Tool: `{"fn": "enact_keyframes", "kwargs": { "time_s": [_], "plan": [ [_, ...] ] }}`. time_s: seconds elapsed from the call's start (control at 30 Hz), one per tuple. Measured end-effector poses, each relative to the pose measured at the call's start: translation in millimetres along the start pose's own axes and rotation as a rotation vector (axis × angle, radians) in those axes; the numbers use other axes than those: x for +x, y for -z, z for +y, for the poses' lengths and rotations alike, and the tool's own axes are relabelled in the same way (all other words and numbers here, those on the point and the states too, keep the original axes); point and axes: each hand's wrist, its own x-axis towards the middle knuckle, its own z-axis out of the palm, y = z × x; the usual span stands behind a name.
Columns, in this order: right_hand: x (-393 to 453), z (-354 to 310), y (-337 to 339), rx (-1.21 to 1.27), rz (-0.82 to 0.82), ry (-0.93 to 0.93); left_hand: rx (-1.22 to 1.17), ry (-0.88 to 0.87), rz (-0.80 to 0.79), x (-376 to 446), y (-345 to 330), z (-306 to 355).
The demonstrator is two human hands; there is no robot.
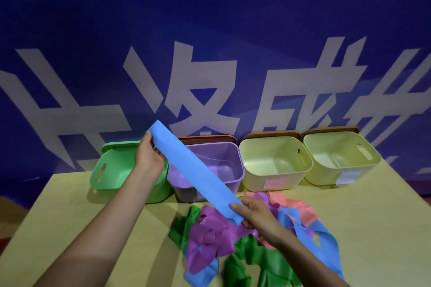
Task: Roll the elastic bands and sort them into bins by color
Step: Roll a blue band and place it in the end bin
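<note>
I hold a flat, smooth blue elastic band (193, 170) stretched taut on a slant across the middle of the frame. My left hand (149, 156) pinches its upper end at centre left; my right hand (254, 213) grips its lower end at lower centre. Under my right hand, a tangled heap of limp purple, green, pink and blue bands (233, 244) lies on the pale yellow table (105, 228). Behind stand four glossy plastic bins: green (109, 172), purple (224, 158), and two cream bins (272, 161) (338, 154).
</note>
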Motion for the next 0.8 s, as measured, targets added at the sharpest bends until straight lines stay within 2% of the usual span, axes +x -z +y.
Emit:
{"fn": "enact_keyframes", "kwargs": {
  "time_s": [0.1,0.23,0.33,0.4,0.47,0.53,0.6,0.73,0.8],
  "plan": [
    [-12.2,9.5,8.0,-0.008,-0.041,-0.003,-0.108,0.027,-0.141,-16.4,-16.4,-5.5],
    [-25.0,20.1,21.7,-0.171,-0.097,-0.047,0.086,0.018,-0.293,-56.4,-35.2,-18.7],
    [-29.5,20.4,31.2,-0.475,-0.167,0.005,0.180,-0.008,-0.355,-91.1,-48.3,-26.6],
    [-29.6,10.2,34.2,-0.619,-0.130,0.079,0.263,-0.030,-0.382,-112.3,-55.9,-30.6],
    [-31.5,-16.3,29.2,-0.472,0.032,0.197,0.363,-0.090,-0.392,-129.7,-60.2,-36.0],
    [-33.8,-50.7,21.7,-0.239,0.211,0.397,0.442,-0.158,-0.382,-141.4,-61.4,-41.6],
    [-33.4,-81.3,16.0,-0.106,0.273,0.544,0.505,-0.209,-0.408,-149.0,-61.7,-44.8],
    [-26.3,-110.8,5.8,-0.211,0.303,0.630,0.690,-0.304,-0.442,-156.4,-57.4,-48.0],
    [-22.4,-112.0,3.3,-0.247,0.345,0.641,0.695,-0.314,-0.446,-158.1,-55.1,-47.3]
  ]
}}
